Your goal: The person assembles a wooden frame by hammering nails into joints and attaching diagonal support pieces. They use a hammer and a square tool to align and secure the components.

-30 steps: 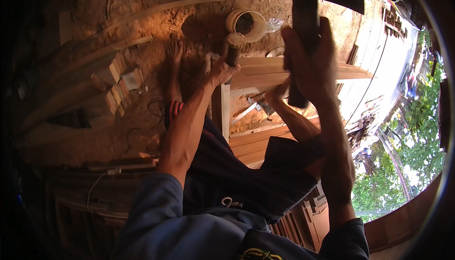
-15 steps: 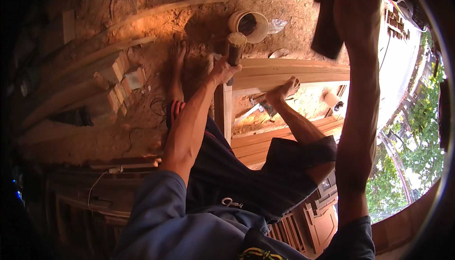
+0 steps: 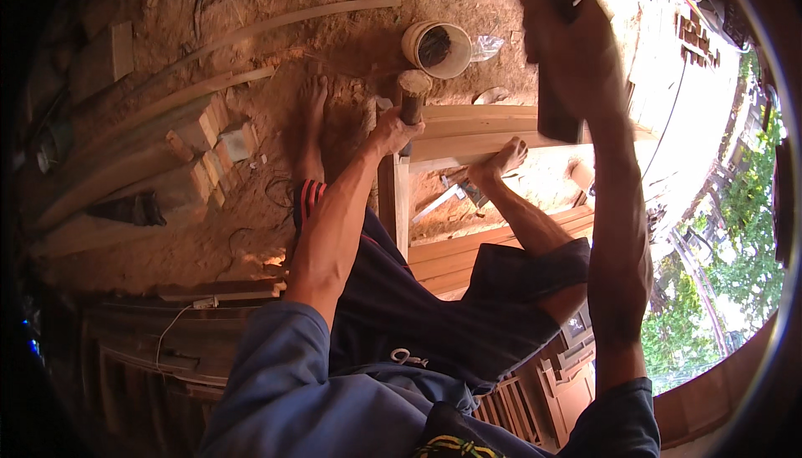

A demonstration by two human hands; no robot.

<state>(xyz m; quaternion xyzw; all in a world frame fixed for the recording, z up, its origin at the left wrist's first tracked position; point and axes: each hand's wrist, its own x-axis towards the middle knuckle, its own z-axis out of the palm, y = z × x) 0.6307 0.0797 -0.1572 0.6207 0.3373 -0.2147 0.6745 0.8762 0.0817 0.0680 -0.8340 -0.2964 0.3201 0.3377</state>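
My left hand (image 3: 391,134) is wrapped round the thick wooden handle of a chisel (image 3: 412,109), its round, beaten top pointing up. The chisel stands on the end of a wooden beam (image 3: 393,207) between my legs; its tip is hidden by my hand. Raised to the right, my right hand (image 3: 591,61) grips a long dark block (image 3: 560,115), smeared by motion. This block is held above and to the right of the chisel, apart from it. My bare foot (image 3: 505,157) rests against a pale plank (image 3: 476,121).
A white bucket (image 3: 455,50) with dark contents stands beyond the chisel, a clear plastic bag (image 3: 487,46) beside it. Stacked timber (image 3: 205,170) lies on the dirt floor at left. More planks (image 3: 451,262) lie beneath my right leg.
My right hand has swung left and toward me with the dark block, which now hangs closer to the chisel. My left hand and the chisel have barely moved.
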